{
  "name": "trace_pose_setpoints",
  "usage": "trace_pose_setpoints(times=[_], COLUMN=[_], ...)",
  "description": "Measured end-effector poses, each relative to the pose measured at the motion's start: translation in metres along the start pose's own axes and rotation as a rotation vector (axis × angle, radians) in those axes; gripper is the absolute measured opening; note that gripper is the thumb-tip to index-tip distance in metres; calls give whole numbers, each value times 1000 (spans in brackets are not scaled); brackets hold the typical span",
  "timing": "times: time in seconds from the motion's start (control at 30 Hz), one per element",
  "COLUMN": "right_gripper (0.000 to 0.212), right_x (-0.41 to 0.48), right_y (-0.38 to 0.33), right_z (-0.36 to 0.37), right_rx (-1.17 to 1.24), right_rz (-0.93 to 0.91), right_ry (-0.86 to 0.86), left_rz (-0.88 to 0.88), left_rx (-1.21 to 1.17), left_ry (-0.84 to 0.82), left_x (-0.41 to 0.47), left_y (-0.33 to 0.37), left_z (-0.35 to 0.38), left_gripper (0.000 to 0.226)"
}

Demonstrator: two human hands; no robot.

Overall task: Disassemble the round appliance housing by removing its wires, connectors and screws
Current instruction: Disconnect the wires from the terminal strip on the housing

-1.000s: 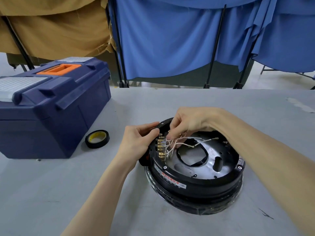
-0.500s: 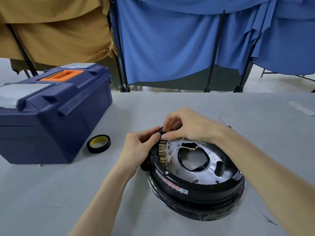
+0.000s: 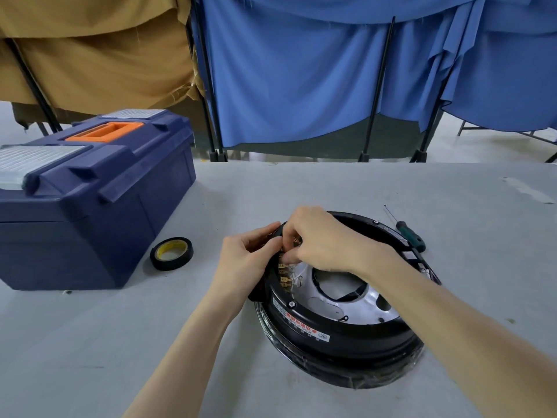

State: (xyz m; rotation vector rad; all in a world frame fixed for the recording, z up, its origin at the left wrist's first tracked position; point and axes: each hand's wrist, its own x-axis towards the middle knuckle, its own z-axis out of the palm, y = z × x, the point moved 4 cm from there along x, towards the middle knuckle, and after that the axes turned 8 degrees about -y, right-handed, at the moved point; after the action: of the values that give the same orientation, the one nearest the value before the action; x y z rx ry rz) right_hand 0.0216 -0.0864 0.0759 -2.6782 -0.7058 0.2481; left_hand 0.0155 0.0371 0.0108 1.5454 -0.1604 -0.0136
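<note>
Black housing (image 3: 364, 340) w/ silver plate (image 3: 363, 307), brass connectors (image 3: 284, 281).

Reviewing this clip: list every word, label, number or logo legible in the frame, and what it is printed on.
Nothing reads clearly enough to quote.
Red strip on the round housing side wall: printed characters, too blurred.
White label left of it: small print, unreadable.
Second white label right of it: a logo mark, too small.
Toolbox, tape roll, screwdriver: no lettering visible.
</note>
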Motion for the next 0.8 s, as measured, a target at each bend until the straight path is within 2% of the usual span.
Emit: trace_pose_setpoints(times=[0.2,0.33,0.8], right_gripper=[33,38,38], right_x=[0,2,1], right_y=[-7,-4,-2], right_z=[11,7,9], right_rx=[-189,-112,-79], right_rz=[-5,19,22], right_ry=[74,-4,86], left_rz=[24,40,43], left_rx=[20,47,43], left_ry=[5,-1,-29], left_x=[0,1,0], left_y=[-1,0,3], left_z=[-1,-1,-2], left_gripper=[25,25,20])
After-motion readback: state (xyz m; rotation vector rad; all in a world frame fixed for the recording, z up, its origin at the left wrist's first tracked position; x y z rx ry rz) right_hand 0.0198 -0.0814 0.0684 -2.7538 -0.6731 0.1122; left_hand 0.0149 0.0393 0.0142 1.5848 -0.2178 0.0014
